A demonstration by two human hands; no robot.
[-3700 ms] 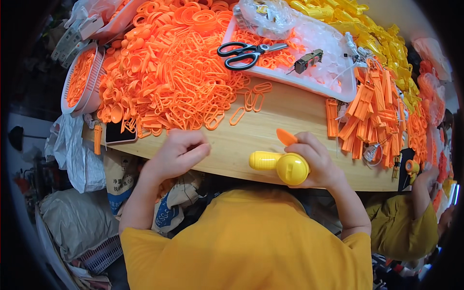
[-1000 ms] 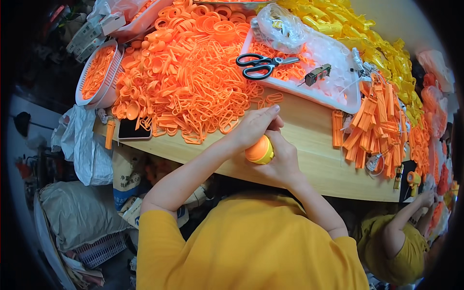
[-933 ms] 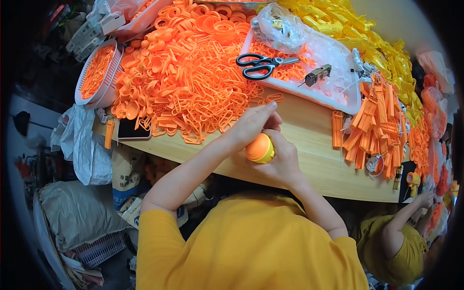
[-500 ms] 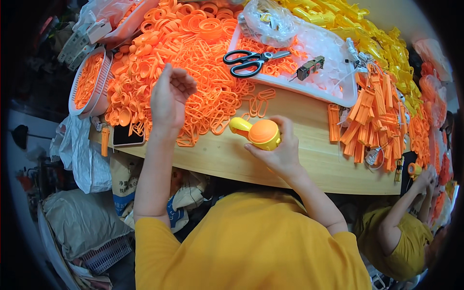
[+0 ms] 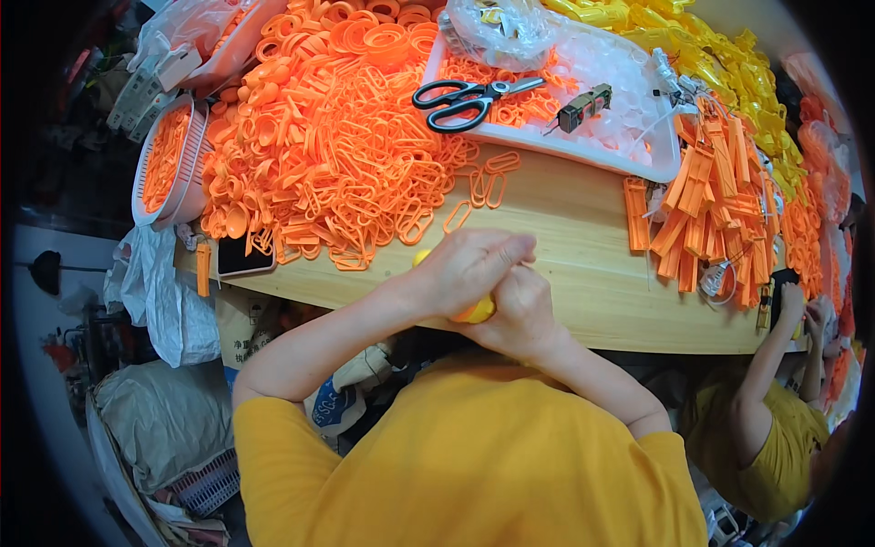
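Both hands are together over the near edge of the table. My right hand (image 5: 521,308) is closed around a round yellow-and-orange plastic piece (image 5: 479,312), mostly covered by fingers. Across the top of it lies my left hand (image 5: 463,266), its fingers closed over the piece and against my right hand. A bit of yellow also peeks out beside the left wrist. Just beyond the hands are a few loose orange plastic loops (image 5: 458,217), at the edge of a large heap of orange parts (image 5: 355,155).
Black-handled scissors (image 5: 474,98) rest on the rim of a white tray (image 5: 583,164) holding clear parts. Orange strips (image 5: 702,210) are piled at right, yellow parts (image 5: 720,73) behind. A phone (image 5: 244,257) and a basket (image 5: 193,187) are at left. Another person (image 5: 756,428) works at far right.
My left hand has come down from above the orange heap onto the piece. My right hand has drawn slightly nearer to me, and the piece is now mostly hidden.
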